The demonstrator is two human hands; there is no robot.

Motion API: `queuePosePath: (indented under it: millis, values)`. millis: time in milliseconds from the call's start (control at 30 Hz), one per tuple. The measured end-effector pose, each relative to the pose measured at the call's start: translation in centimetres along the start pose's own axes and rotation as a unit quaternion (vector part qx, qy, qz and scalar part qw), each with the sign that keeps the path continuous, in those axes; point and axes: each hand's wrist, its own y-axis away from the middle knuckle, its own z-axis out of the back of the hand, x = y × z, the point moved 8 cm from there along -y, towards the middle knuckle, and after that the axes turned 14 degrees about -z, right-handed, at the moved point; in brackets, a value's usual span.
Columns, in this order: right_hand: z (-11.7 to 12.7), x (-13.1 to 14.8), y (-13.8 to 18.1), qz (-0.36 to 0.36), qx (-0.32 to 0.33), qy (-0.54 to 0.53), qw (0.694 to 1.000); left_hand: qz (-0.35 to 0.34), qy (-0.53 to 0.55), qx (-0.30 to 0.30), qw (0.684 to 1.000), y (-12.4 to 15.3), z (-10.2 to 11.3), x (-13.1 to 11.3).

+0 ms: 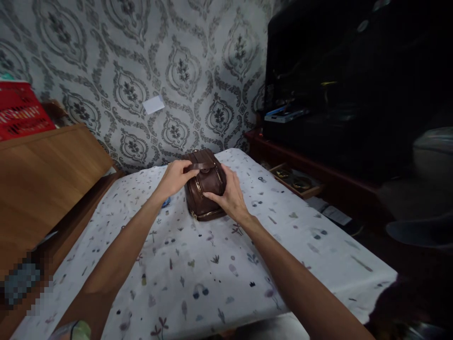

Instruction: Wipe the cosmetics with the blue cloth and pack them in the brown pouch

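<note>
A small brown leather bag (207, 182) with gold zippers stands on the white patterned sheet (198, 264). My left hand (176, 178) pinches the bag's strap at its upper left, thumb and fingers pressed together. Against the bag's right side lies my right hand (230, 196), its thumb across the front near a zipper and its fingers wrapped behind the edge. Those right fingertips are partly hidden by the bag. Just left of the bag, a small blue object (166, 202) rests on the sheet, too small to name.
A wooden headboard-like panel (53, 170) borders the left, with a red printed bag (23, 111) behind it. At right are a large black screen (336, 80) and an open drawer (302, 188) holding small items. Patterned wallpaper (184, 71) covers the back wall.
</note>
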Motion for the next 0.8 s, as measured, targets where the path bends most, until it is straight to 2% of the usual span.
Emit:
queuePosePath:
  millis: [133,333,467,600,800]
  values:
    - [0.3,-0.4,-0.4,-0.002,0.021,0.003,1.000,-0.015,0.008,0.024,1.000,0.4,-0.2,-0.3]
    - [1.1,-1.7,-1.5,-0.018,0.133,-0.096,0.986,-0.049,-0.024,-0.002,0.999,-0.4,-0.3,-2.3]
    - [1.0,-3.0,-1.8,-0.050,0.123,-0.125,0.983,-0.081,-0.072,-0.015,0.994,-1.9,-1.6,-3.9]
    - [0.6,-3.3,-1.7,-0.059,0.107,-0.142,0.982,-0.095,-0.109,-0.004,0.989,-3.3,-3.2,-4.2]
    - [0.8,-2.3,-1.5,-0.028,0.125,-0.133,0.983,-0.074,-0.096,-0.052,0.991,-4.3,-3.0,-3.5]
